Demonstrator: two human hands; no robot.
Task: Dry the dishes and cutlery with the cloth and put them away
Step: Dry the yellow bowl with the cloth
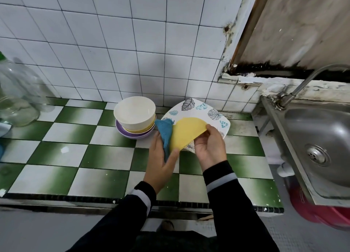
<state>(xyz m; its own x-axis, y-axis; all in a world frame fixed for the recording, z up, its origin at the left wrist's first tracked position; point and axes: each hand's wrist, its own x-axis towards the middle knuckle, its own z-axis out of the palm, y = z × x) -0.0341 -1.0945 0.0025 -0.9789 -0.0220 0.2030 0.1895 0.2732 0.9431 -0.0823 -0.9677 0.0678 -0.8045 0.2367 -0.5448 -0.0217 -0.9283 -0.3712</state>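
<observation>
The right hand (209, 149) pinches the yellow plate (186, 132) at its rim; the left hand (161, 162) seemingly clutches the blue cloth (164, 131) against it. A hard wipe could jolt the plate loose.

Blue cloth (164, 136): rough terry pile. Round yellow plate (186, 133): smooth, matt, plastic-looking. Sink (322, 142), right of frame: brushed metal. Green-white tiled tabletop (75, 153): glazed, slightly glossy.

L hand (162, 158) & R hand (209, 147) both clenched in grips, close together.
</observation>
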